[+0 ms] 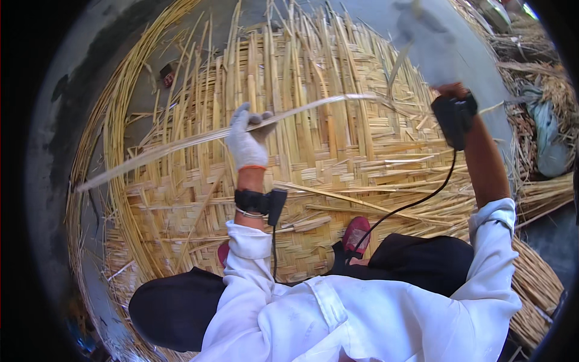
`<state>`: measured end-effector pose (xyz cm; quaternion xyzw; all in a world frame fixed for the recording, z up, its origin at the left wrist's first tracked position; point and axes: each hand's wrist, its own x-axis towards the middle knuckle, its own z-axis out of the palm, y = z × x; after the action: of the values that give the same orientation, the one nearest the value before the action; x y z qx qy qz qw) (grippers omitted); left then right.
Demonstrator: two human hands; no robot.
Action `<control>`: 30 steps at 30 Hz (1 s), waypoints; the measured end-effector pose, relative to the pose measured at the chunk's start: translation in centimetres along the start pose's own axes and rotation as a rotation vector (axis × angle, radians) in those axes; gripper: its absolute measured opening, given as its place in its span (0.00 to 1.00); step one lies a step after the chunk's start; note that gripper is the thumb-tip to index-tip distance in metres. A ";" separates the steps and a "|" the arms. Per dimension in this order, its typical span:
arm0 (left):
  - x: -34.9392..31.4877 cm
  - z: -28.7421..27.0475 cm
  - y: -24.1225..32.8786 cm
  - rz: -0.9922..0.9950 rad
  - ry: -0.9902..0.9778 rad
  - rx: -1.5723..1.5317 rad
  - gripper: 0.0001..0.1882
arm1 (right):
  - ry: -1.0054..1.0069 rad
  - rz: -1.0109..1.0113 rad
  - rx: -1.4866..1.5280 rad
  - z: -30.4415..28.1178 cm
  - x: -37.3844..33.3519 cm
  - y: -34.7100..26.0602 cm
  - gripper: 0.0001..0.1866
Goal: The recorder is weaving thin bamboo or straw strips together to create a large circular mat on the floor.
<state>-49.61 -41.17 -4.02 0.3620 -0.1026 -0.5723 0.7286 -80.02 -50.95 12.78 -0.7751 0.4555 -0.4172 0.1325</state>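
Note:
My left hand (248, 137), in a white and grey glove, is closed around a long, pale split-reed strip (316, 107). The strip runs from the far left past the middle, and its right part is smeared by motion. Out at the upper right, my gloved right hand (429, 45) is badly blurred, so its fingers cannot be made out. Beneath both hands spreads a half-woven reed mat (295, 244). Its near part is tightly woven, while loose reed ends (295, 54) stick out along its far edge.
Long reeds (114, 133) curve along the left side. Bundled reeds (537, 289) lie at the lower right, below a heap of dry scraps and a pale plastic bag (549, 142). A small dark red object (167, 75) sits at the upper left. My shoe (356, 232) rests on the mat.

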 end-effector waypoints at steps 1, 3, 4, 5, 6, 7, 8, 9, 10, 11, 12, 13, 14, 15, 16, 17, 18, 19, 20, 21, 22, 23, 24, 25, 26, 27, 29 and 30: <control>0.4 -0.7 0.2 -0.012 0.000 0.010 0.11 | 0.163 0.089 0.266 -0.8 0.2 -1.4 0.13; 1.0 -1.5 0.2 -0.013 0.014 0.061 0.13 | 0.447 0.109 0.528 -3.6 0.6 -2.3 0.15; 1.3 -1.8 0.2 -0.004 0.068 0.152 0.13 | 0.510 -0.015 0.586 -6.1 0.3 -0.8 0.12; 1.8 -1.7 -0.6 -0.034 0.034 0.126 0.13 | 0.528 0.027 0.579 -12.1 0.4 2.2 0.13; 2.4 -2.9 -0.8 0.005 0.059 0.122 0.12 | 0.546 0.080 0.607 -15.9 0.1 5.2 0.15; 2.9 -4.3 -0.5 0.048 0.093 0.126 0.12 | 0.661 0.074 0.460 -16.6 -1.1 5.1 0.14; 3.4 -5.0 -0.2 0.033 0.080 0.122 0.12 | 0.696 0.082 0.640 -19.2 -2.5 6.6 0.10; 3.7 -5.6 0.3 0.030 0.080 0.067 0.11 | 0.728 0.095 0.829 -20.0 -3.9 7.2 0.08; 3.9 -6.0 0.2 0.025 0.080 0.010 0.11 | 0.872 0.244 0.708 -19.8 -5.5 8.2 0.08; 3.8 -6.1 -0.1 0.015 0.073 0.016 0.11 | 1.012 0.396 0.584 -18.3 -6.6 7.9 0.07; 3.6 -6.4 0.1 -0.004 0.037 -0.060 0.10 | 0.892 0.466 0.597 -16.5 -8.4 9.9 0.07; 3.6 -6.1 -1.1 -0.054 -0.013 -0.169 0.10 | 0.867 0.477 0.721 -15.7 -9.7 11.0 0.07; 2.8 -5.1 -2.7 -0.099 -0.105 -0.180 0.10 | 0.787 0.506 0.771 -14.6 -11.2 11.7 0.08; 2.1 -4.1 -3.7 -0.110 -0.118 -0.178 0.10 | 0.669 0.575 0.767 -12.9 -11.9 11.4 0.08; 1.2 -2.9 -4.9 -0.177 -0.192 -0.084 0.10 | 0.681 0.608 0.811 -11.2 -12.1 10.5 0.08; 0.5 -1.9 -6.1 -0.243 -0.268 0.010 0.10 | 0.669 0.672 0.795 -10.4 -12.4 10.2 0.10; 0.1 -1.6 -6.7 -0.268 -0.250 0.021 0.10 | 0.531 0.733 0.798 -10.0 -12.4 9.6 0.12; 0.4 -1.8 -6.9 -0.268 -0.259 0.021 0.10 | 0.392 0.792 0.797 -10.0 -12.2 9.1 0.14; 0.7 -2.3 -7.0 -0.209 -0.229 0.083 0.10 | 0.397 0.790 0.791 -10.8 -11.9 8.5 0.14; 1.0 -2.7 -6.9 -0.151 -0.196 0.144 0.09 | 0.285 0.843 0.747 -12.2 -11.5 7.8 0.15; 1.5 -3.3 -6.5 -0.149 -0.141 0.155 0.10 | 0.171 0.894 0.700 -13.6 -11.1 7.3 0.16; 1.9 -4.0 -6.1 -0.151 -0.144 0.150 0.10 | 0.282 0.941 0.642 -15.4 -10.3 7.8 0.18; 2.5 -4.9 -6.1 -0.122 -0.066 0.141 0.10 | 0.391 0.877 0.572 -17.5 -9.3 7.5 0.17; 3.1 -5.8 -6.2 -0.094 0.010 0.134 0.10 | 0.499 0.810 0.502 -19.6 -8.3 7.0 0.16; 3.5 -6.4 -6.6 -0.081 0.074 0.103 0.11 | 0.589 0.735 0.445 -22.0 -7.5 6.2 0.14; 4.2 -7.8 -5.7 -0.070 0.074 0.108 0.11 | 0.670 0.661 0.417 -23.8 -6.7 6.1 0.12; 5.4 -9.5 -6.0 -0.007 0.186 0.221 0.11 | 0.537 0.523 0.366 -32.9 -6.6 6.2 0.10; 5.7 -9.9 -5.8 -0.010 0.208 0.199 0.11 | 0.635 0.554 0.351 -38.6 -6.9 6.8 0.10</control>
<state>-46.57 -42.78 -16.40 0.4904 -0.0808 -0.5224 0.6929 -115.35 -42.28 28.98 -0.4236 0.5862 -0.6538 0.2222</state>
